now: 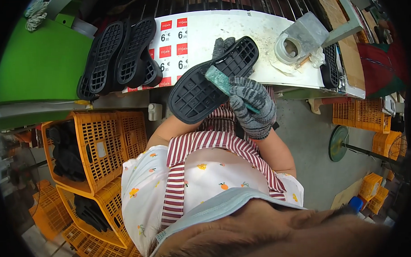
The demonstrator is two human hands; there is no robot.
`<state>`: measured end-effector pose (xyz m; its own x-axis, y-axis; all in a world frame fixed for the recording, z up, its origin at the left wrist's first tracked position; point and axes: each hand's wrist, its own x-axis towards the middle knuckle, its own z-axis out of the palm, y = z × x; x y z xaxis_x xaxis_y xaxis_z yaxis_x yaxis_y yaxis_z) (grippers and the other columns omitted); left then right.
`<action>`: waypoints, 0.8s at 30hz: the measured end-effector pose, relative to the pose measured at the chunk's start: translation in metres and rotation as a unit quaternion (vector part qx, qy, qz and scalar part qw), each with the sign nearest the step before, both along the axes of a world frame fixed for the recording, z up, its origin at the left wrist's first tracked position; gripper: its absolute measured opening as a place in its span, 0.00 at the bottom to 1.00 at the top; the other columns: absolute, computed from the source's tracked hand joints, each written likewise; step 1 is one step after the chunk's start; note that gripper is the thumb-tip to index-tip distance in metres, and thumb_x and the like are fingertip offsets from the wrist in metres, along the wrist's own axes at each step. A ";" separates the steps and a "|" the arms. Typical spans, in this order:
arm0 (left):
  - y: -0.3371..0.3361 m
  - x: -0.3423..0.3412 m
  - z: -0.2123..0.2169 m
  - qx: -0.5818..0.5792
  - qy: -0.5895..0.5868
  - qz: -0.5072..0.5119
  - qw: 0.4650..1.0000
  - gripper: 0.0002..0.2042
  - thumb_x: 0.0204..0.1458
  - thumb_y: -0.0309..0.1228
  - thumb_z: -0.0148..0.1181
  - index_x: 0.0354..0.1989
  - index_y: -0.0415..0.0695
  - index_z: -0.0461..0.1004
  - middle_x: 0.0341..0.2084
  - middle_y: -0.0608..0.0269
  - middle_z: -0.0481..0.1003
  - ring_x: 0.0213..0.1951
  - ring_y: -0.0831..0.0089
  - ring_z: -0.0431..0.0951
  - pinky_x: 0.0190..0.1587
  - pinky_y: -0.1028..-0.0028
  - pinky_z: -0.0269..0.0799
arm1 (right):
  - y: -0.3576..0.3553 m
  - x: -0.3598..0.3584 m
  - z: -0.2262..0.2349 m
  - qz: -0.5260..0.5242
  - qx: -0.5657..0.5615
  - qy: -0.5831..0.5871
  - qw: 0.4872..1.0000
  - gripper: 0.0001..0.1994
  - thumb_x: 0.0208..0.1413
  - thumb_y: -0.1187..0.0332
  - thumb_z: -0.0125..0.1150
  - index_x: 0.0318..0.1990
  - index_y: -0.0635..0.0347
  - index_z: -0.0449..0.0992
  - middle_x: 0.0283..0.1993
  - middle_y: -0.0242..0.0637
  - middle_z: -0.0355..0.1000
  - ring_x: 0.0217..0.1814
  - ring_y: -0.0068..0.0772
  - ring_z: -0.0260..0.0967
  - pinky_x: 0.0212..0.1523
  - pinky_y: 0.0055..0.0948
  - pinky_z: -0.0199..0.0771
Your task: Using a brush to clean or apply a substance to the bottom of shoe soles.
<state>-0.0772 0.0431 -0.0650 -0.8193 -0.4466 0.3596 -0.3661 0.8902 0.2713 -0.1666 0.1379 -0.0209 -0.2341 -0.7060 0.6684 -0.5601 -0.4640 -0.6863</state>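
A black shoe sole (193, 98) with a gridded, hollow face is held up at a slant over the table's near edge. My left hand (222, 46), in a grey glove, grips it from behind; only some fingers show past its far edge, and the rest is hidden. My right hand (253, 104), in a grey and black knitted glove, is closed around a speckled green sponge-like block (218, 80). That block overlaps the middle of the sole; whether it presses on it I cannot tell. A thin green end pokes out under the right fingers.
Several black soles (107, 57) stand at the left of the white table (211, 26), beside a green board (42, 64). At its right are a whitish round pot (288, 49), a clear plastic container (307, 29) and another sole (330, 67). Orange crates (102, 150) are stacked at lower left.
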 end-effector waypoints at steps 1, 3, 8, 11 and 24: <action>0.001 0.002 -0.002 0.004 0.001 -0.003 1.000 0.20 0.53 0.45 0.47 0.55 0.57 0.60 0.55 0.67 0.59 0.57 0.71 0.56 0.63 0.67 0.46 | -0.001 0.004 0.000 0.020 0.004 0.006 1.000 0.10 0.42 0.75 0.63 0.36 0.60 0.73 0.36 0.41 0.72 0.41 0.40 0.70 0.43 0.33 0.69; 0.000 0.000 -0.004 0.012 0.001 -0.006 1.000 0.21 0.53 0.45 0.47 0.55 0.57 0.60 0.55 0.67 0.59 0.57 0.71 0.57 0.63 0.67 0.47 | -0.005 0.011 0.004 0.046 0.004 0.000 0.999 0.10 0.42 0.74 0.63 0.35 0.60 0.73 0.36 0.41 0.72 0.41 0.41 0.70 0.43 0.33 0.69; 0.000 -0.002 -0.010 0.029 0.011 -0.027 0.999 0.21 0.53 0.45 0.47 0.55 0.56 0.59 0.55 0.66 0.60 0.57 0.71 0.57 0.62 0.67 0.47 | -0.008 0.020 0.010 0.126 0.009 0.012 0.992 0.11 0.41 0.72 0.64 0.35 0.62 0.74 0.37 0.43 0.72 0.40 0.41 0.70 0.41 0.33 0.70; 0.001 0.001 -0.014 0.036 0.019 -0.036 0.999 0.21 0.53 0.44 0.47 0.55 0.56 0.59 0.55 0.66 0.60 0.57 0.70 0.57 0.62 0.67 0.47 | -0.009 0.018 0.008 0.167 0.018 -0.019 0.986 0.11 0.41 0.74 0.63 0.36 0.63 0.74 0.37 0.42 0.72 0.40 0.40 0.70 0.41 0.31 0.69; -0.002 -0.004 -0.026 0.066 0.054 -0.088 0.992 0.21 0.53 0.44 0.48 0.55 0.55 0.59 0.54 0.65 0.60 0.56 0.69 0.58 0.61 0.67 0.49 | 0.000 -0.025 -0.013 -0.065 0.057 -0.160 0.983 0.07 0.47 0.77 0.58 0.36 0.65 0.73 0.41 0.43 0.71 0.44 0.34 0.68 0.48 0.28 0.65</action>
<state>-0.0807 0.0410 -0.0907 -0.8485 -0.3491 0.3978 -0.1700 0.8915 0.4199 -0.1916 0.1375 -0.0340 -0.5134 -0.7217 0.4643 -0.3568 -0.3126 -0.8803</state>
